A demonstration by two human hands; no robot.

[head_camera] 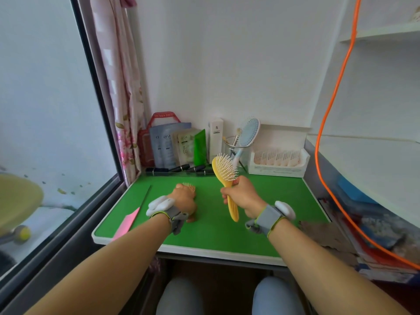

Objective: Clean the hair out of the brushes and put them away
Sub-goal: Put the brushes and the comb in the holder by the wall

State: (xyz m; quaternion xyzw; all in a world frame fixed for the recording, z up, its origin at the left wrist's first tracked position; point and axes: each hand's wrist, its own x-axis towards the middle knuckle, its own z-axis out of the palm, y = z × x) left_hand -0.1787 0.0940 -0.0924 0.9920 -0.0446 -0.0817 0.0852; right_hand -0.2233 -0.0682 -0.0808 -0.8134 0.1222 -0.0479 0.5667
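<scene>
Head view: a person sits at the green table (272,201).
Right hand (242,196): wrapped round the yellow brush (223,170) handle, head raised above the table.
Left hand (184,201): lies over the orange brush (189,186) on the table; grip cannot be told.
Storage: the blue brush (250,130) stands in the glass cup (229,146) at the back.
Advice: hold the handle firm and lift hair from the bristle roots; the pink comb (127,221) nearby could rake.

Comb (127,220) on table's (216,234) left edge; small brush (189,186) mid-table, paddle brush (225,170) raised right of it. Behind: packets (168,144) left, cup (230,145) centre, box (278,165) right.
</scene>
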